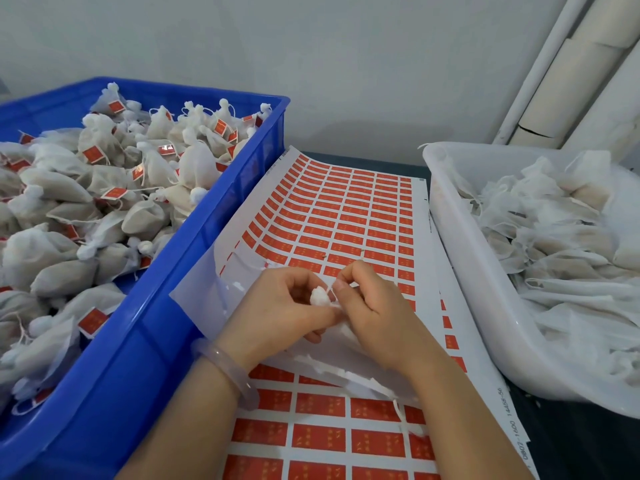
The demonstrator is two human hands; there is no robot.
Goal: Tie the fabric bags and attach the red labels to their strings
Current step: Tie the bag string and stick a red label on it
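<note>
A white fabric bag (318,295) has its bunched neck sticking up between my two hands; its body is hidden under them. My left hand (277,306) grips the bag around the neck. My right hand (367,299) pinches the thin white string (330,287) beside the neck. Both hands hover over a sheet of red labels (346,216) lying between two bins. A peeled strip of backing (332,368) lies under my wrists, and another label sheet (318,434) shows in front.
A blue crate (166,306) on the left is heaped with tied bags carrying red labels. On the right, a white tub (460,265) holds untied fabric bags. White pipes (571,64) run up the wall at the back right.
</note>
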